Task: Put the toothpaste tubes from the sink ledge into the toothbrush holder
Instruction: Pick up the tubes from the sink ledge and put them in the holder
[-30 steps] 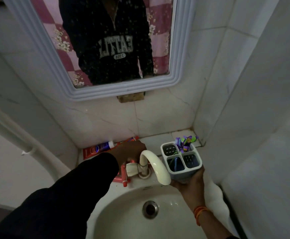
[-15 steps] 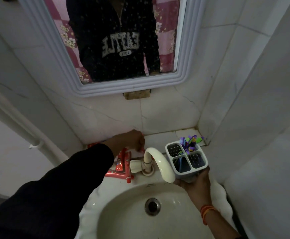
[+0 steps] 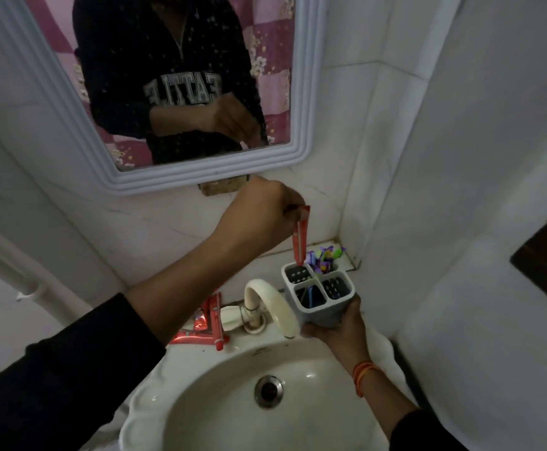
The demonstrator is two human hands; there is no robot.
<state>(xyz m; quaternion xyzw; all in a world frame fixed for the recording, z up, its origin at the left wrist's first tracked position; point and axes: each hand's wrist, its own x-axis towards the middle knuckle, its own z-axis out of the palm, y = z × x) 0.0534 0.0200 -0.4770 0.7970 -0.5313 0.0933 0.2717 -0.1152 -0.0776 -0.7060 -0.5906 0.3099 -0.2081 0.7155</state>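
In the head view, the left hand (image 3: 259, 213) is raised above the toothbrush holder (image 3: 317, 292). Its grip is narrow, pinching the flat top end of a red toothpaste tube (image 3: 300, 237). The tube hangs almost upright, and its lower end reaches the rim of the back-left compartment of the holder; I cannot tell if it is already inside.

The right hand (image 3: 340, 327) carries the holder from below, its grip wrapped around the base, above the right side of the sink (image 3: 220, 415). The holder is grey-blue and has four compartments. The back-right one contains small purple and green things (image 3: 326, 257), too blurred to name. The front-left one has thin sticks in it. An orange thread (image 3: 365, 374) is around the right wrist.

On the sink ledge, left of the cream faucet (image 3: 270, 304), more red toothpaste tubes (image 3: 208, 323) lie flat, partly hidden behind the left forearm.

Above, a mirror (image 3: 301, 118) with a white frame reflects a dark sweater and the raised hand.
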